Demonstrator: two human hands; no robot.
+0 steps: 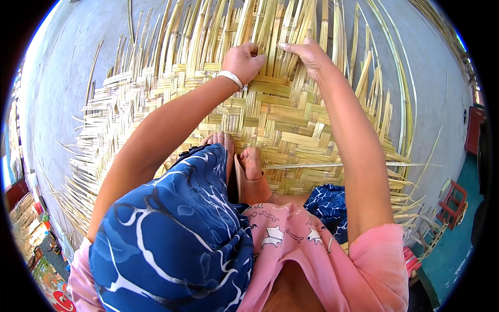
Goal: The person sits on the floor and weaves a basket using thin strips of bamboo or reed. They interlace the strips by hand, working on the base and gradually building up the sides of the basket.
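See woven mat (pixel 288 125) spread on grey floor (pixel 57 104), under the feet (pixel 252 165). Looks light, springy, apt to split along loose strips (pixel 243 26); best pinched low, near the weave. With left hand (pixel 243 63) curled, right hand (pixel 310 55) thumb-out, cannot tell about any strip held.

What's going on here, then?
Someone in a pink top is working bare-handed on a woven mat of flat, yellowish strips. The left hand and right hand are among the loose strip ends toward its far side; whether either grips one is hard to tell. Nearer the feet, it is woven.
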